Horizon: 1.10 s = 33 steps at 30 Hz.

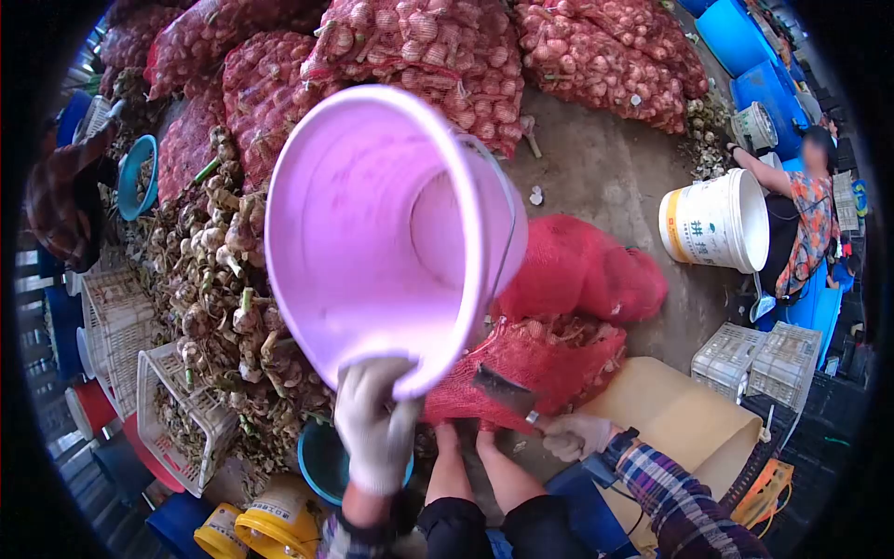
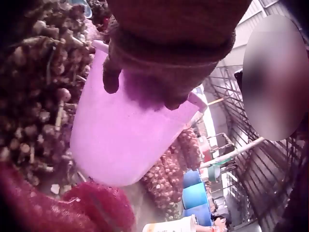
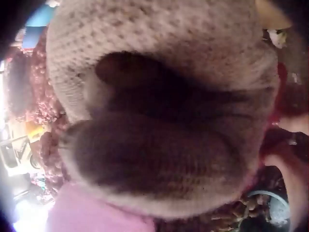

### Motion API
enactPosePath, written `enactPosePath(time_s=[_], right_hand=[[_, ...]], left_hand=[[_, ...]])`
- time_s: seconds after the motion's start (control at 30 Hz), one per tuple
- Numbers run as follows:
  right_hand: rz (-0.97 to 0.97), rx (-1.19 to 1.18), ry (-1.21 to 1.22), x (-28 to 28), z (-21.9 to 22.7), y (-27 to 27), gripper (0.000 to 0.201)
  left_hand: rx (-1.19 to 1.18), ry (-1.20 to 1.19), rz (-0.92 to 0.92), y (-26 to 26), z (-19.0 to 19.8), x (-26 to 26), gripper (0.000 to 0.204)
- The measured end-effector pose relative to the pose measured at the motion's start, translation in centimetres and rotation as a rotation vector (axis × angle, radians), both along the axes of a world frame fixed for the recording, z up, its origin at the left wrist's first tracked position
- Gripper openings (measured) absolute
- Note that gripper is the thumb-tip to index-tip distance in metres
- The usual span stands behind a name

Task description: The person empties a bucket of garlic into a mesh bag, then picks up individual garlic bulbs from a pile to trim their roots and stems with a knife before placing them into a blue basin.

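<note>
A pink plastic bucket [image 1: 354, 233] is tilted with its mouth toward me, and its hollow inside shows nothing in it. My gloved left hand [image 1: 372, 429] grips its rim at the near side. In the left wrist view the bucket's outer wall [image 2: 120, 140] hangs below the hand [image 2: 154, 77]. Lower right, my gloved right hand [image 1: 573, 436] holds a broad-bladed knife [image 1: 506, 388] by the handle, blade pointing left over a red mesh sack [image 1: 466, 387]. The right wrist view shows curled glove fingers [image 3: 154, 164]; the knife is hidden there.
Garlic bulbs with stalks [image 1: 233, 242] are heaped on the left beside a white crate [image 1: 182, 419]. Full mesh sacks [image 1: 419, 56] line the back. A teal basin [image 1: 321, 461] sits near my legs. On the right are a white bucket [image 1: 712, 224] and a seated person [image 1: 805, 214].
</note>
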State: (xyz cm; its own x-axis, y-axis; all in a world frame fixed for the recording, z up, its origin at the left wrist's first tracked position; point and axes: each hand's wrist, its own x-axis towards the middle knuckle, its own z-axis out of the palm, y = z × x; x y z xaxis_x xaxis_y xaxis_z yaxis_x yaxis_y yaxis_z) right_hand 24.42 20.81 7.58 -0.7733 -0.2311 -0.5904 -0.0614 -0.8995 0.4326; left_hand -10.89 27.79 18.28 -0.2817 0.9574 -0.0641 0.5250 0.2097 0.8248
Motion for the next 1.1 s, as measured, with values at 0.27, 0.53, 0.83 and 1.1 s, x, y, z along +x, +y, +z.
enactPosePath(time_s=[0.27, 0.53, 0.83, 1.1], right_hand=[[0.113, 0.369, -0.365, -0.5, 7.2, -4.8, 0.034], [0.151, 0.691, -0.619, 2.0, 12.8, -5.1, 0.038], [0.2, 0.878, -0.769, 3.1, 17.5, -1.9, 0.008], [0.254, 0.912, -0.766, 1.6, 17.3, -1.0, 0.045]], left_hand=[[-0.004, -0.012, -0.369, 12.0, -16.3, 4.1, 0.046], [-0.486, 0.151, -0.266, -3.7, -6.3, -9.7, 0.038], [-0.835, 0.029, 0.192, -28.1, 1.9, -12.4, 0.032], [-0.896, -0.241, 0.3, -36.8, 5.0, -7.0, 0.034]])
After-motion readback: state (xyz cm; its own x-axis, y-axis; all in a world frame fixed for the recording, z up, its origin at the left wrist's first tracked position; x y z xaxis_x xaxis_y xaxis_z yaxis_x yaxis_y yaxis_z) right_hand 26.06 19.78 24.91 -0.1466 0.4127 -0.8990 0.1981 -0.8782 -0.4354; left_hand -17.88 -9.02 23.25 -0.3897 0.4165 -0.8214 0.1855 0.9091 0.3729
